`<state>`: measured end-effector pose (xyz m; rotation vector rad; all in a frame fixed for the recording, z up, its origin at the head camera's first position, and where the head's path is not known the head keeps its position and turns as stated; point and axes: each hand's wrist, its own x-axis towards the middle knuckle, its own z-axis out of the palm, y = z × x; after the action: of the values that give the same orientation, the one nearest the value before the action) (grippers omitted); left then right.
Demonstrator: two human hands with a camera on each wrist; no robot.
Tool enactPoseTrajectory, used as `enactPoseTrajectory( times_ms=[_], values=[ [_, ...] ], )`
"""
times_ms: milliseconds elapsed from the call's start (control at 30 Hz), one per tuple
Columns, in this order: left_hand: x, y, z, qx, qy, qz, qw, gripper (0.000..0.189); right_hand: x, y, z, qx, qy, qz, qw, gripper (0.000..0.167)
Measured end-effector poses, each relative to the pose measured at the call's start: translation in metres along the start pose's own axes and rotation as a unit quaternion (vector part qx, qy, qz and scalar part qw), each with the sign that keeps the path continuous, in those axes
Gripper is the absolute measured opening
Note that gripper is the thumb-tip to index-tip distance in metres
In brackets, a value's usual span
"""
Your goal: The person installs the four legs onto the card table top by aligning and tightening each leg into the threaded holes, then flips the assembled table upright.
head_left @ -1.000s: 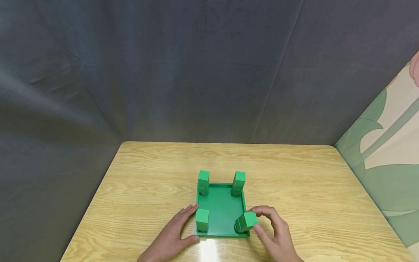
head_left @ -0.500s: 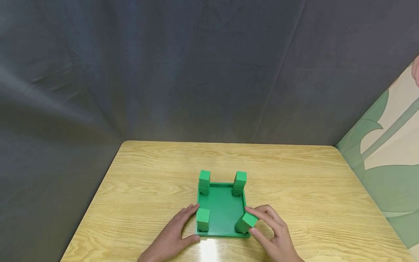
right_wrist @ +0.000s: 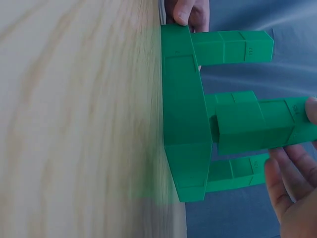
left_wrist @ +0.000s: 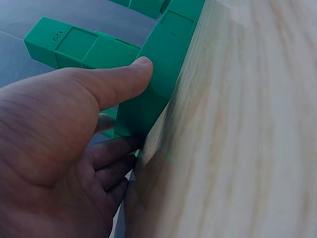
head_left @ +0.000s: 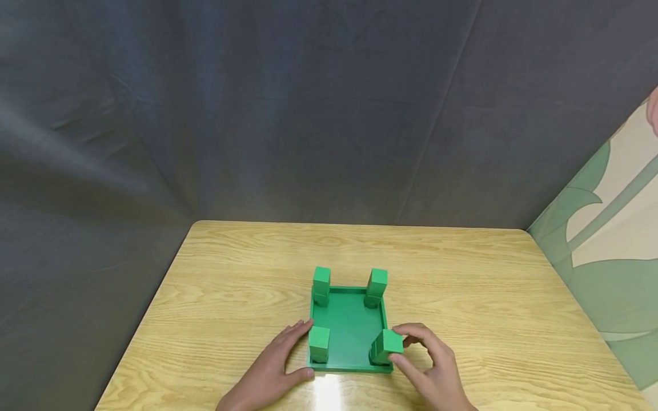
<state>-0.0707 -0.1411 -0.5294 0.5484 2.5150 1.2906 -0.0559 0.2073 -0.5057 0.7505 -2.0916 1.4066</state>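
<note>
A shallow square green tray (head_left: 354, 334) lies on the table in the head view, with a green block post at each corner. My right hand (head_left: 439, 371) pinches the top of the near-right post (head_left: 393, 341) between thumb and fingers. In the right wrist view that post (right_wrist: 242, 126) stands on a narrow neck at the tray (right_wrist: 185, 104), in stacked segments. At the near-left corner, my left hand (head_left: 275, 365) rests against the tray with fingers stretched along its side. Its thumb (left_wrist: 124, 82) presses the front wall in the left wrist view.
Beside my left fingers rises the near-left post (head_left: 319, 338). A far-left post (head_left: 321, 278) and a far-right post (head_left: 377, 279) stand at the back corners. The wood-grain table (head_left: 231, 268) ends at a dark curtain (head_left: 319, 114); a patterned panel (head_left: 617, 274) borders the right side.
My right index finger moved from the near side of the near-right post's top to behind it. That post, turned askew half a second ago, now sits squarer. My left hand stayed put.
</note>
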Motion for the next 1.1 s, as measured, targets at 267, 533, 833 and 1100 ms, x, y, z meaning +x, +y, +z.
enactPoseTrajectory(
  times_ms=[267,533,833,1100],
  values=[
    [0.000,0.000,0.000,0.002,-0.002,-0.002,1.0000,0.091,0.000,0.006,0.002,0.021,0.004,-0.056,0.9982,0.034],
    [0.000,0.002,-0.001,-0.001,-0.007,0.001,1.0000,0.091,-0.001,0.005,-0.002,0.040,-0.018,-0.041,0.9982,0.043],
    [0.001,0.004,-0.002,0.000,-0.008,0.005,1.0000,0.090,0.000,-0.005,-0.004,-0.015,-0.039,0.007,0.9991,0.060],
    [0.001,0.001,-0.001,0.002,-0.004,0.007,1.0000,0.090,0.001,0.001,-0.001,0.014,0.005,-0.004,0.9999,0.042]
  ],
)
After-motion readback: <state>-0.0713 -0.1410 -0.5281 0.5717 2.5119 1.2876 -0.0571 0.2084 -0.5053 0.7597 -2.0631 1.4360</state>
